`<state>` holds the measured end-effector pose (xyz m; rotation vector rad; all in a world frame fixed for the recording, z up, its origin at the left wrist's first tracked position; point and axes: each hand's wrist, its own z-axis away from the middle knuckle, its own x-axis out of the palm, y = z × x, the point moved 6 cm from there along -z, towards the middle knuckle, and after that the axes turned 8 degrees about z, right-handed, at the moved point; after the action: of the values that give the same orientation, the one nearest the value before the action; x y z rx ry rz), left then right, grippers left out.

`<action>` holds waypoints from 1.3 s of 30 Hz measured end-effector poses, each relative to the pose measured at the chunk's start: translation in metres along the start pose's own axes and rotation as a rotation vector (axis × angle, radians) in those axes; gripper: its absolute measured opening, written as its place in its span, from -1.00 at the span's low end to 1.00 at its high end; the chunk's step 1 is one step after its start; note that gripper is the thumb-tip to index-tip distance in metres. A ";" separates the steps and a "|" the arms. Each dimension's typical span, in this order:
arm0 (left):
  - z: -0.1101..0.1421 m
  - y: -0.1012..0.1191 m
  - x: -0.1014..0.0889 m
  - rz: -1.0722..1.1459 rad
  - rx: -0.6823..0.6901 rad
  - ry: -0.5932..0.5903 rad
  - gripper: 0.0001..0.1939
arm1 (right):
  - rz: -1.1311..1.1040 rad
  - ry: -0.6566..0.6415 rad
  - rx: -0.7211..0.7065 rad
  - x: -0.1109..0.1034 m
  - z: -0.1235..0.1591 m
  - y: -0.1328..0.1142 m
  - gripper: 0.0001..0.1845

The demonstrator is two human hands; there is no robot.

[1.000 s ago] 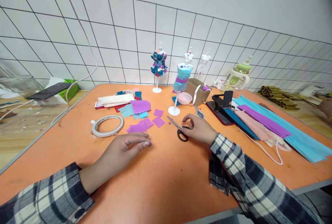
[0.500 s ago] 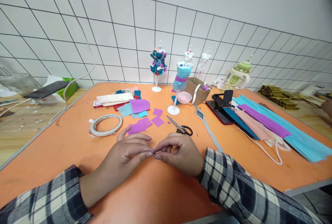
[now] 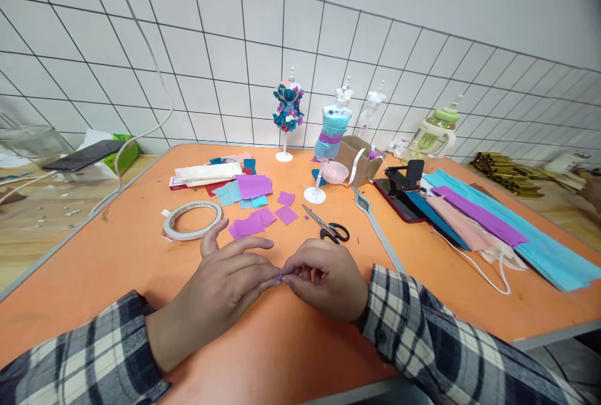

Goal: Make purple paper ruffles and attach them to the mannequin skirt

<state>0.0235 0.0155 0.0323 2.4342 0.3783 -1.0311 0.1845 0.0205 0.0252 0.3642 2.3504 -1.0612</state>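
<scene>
Above the near side of an orange table [image 3: 300,336], a person in plaid shirt cuffs [image 3: 129,345] pinches a tiny purple scrap [image 3: 280,278] where two sets of fingertips meet. The left hand [image 3: 228,286] closes thumb and forefinger on the scrap, its farther fingers loosely fanned; the right hand [image 3: 328,280] pinches from the other side, its remaining fingers curled in. The scrap, mostly hidden, looks like crepe paper: probably almost weightless, soft and easy to tear, so a light fingertip grip at its edge should suit it best.

Just beyond the right hand lie black-handled scissors [image 3: 327,225], blades pointing far left, with a gray strap [image 3: 379,236] stretching along their right. Past the left hand rests a roll of white tape [image 3: 191,235], near loose purple squares [image 3: 285,215], thin and limp in appearance, better lifted by a corner. At right, folded blue [image 3: 507,230] and purple strips [image 3: 479,216] fan out beside a dark phone [image 3: 399,199].

Farther back, a miniature dress form wrapped in blue [image 3: 334,126] stands beside a pink bowl [image 3: 335,172] and a cardboard box [image 3: 364,164]. A teal-ruffled dress form [image 3: 288,107] stands by the gridded wall [image 3: 211,86], with a green-lidded bottle [image 3: 429,136] at far right.
</scene>
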 end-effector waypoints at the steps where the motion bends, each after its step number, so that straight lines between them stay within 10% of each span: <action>1: 0.000 -0.001 0.000 0.015 -0.014 0.003 -0.83 | 0.035 0.000 -0.044 -0.001 0.000 -0.002 -0.97; 39: -0.007 -0.017 -0.003 0.087 -0.198 -0.008 -0.83 | -0.019 0.018 0.212 -0.006 -0.006 0.017 -0.88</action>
<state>0.0188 0.0336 0.0333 2.2494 0.3506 -0.9203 0.1945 0.0358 0.0217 0.4312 2.2662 -1.3264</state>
